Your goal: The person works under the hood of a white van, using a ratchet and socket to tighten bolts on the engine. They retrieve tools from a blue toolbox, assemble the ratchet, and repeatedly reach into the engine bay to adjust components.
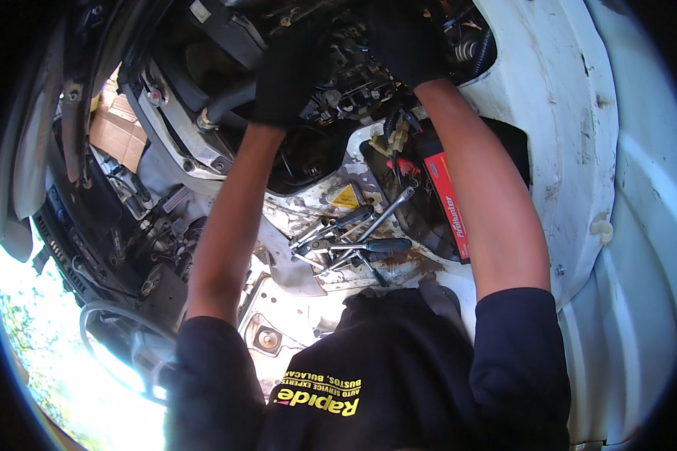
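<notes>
Both my arms stretch forward into a vehicle's engine bay. My left hand (284, 84), in a black glove, is over the left side of the engine (353, 101). Opposite it, my right hand (406, 46), gloved in black too, reaches down at the engine's right side. Dark gloves against dark parts hide the fingers of both hands, so I cannot tell what they hold or touch. Nearer my body, several ratchets and wrenches lie piled on the worn white body panel, among them a ratchet with a dark handle (387, 246) and a long chrome tool (387, 214).
A car battery (445, 199) with a red side label sits under my right forearm, cables near its left end. White bodywork (553, 113) curves along the right. To the left are a black hose (232, 99), a metal crossmember (162, 124) and a cardboard piece (118, 128).
</notes>
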Action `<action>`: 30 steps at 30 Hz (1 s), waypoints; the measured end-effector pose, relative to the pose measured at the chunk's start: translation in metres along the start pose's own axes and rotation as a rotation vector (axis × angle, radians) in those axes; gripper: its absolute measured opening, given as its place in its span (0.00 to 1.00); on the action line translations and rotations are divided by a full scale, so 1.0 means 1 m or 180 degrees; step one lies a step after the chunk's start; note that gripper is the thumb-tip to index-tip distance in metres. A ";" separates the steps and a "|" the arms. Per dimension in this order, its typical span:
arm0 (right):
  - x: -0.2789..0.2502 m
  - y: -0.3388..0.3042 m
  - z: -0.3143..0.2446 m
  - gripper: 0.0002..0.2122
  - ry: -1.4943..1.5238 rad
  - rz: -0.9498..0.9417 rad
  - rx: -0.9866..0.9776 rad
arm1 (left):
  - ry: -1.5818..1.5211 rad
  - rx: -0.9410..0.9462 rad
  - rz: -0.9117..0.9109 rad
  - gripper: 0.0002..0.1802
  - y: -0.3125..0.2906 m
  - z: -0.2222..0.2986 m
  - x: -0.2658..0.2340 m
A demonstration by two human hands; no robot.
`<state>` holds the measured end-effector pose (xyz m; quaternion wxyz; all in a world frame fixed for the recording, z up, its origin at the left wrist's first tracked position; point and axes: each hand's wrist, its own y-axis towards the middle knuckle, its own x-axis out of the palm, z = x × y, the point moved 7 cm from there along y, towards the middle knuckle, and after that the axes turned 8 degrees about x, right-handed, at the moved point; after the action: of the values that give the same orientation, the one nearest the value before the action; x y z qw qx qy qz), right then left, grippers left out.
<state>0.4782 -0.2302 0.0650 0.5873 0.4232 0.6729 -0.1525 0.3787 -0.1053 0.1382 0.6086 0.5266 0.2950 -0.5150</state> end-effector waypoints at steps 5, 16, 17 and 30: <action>0.005 0.009 -0.007 0.10 -0.0019 -0.0435 0.0135 | -0.1920 -0.2523 0.0561 0.16 -0.072 0.008 -0.033; -0.015 0.012 -0.008 0.15 0.0310 -0.0097 -0.0452 | -0.4149 -0.3676 0.1323 0.15 -0.088 0.035 0.002; -0.011 0.012 -0.005 0.16 0.0378 -0.0151 -0.0411 | -0.4075 -0.3634 0.1334 0.15 -0.088 0.033 0.002; 0.002 0.006 0.001 0.19 0.0522 -0.0477 -0.0122 | -0.3401 -0.3001 0.1282 0.14 -0.076 0.020 0.010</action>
<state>0.4834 -0.2262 0.0648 0.5252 0.3715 0.7512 -0.1479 0.3069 -0.1205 0.1089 0.9135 -0.0692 0.0462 -0.3982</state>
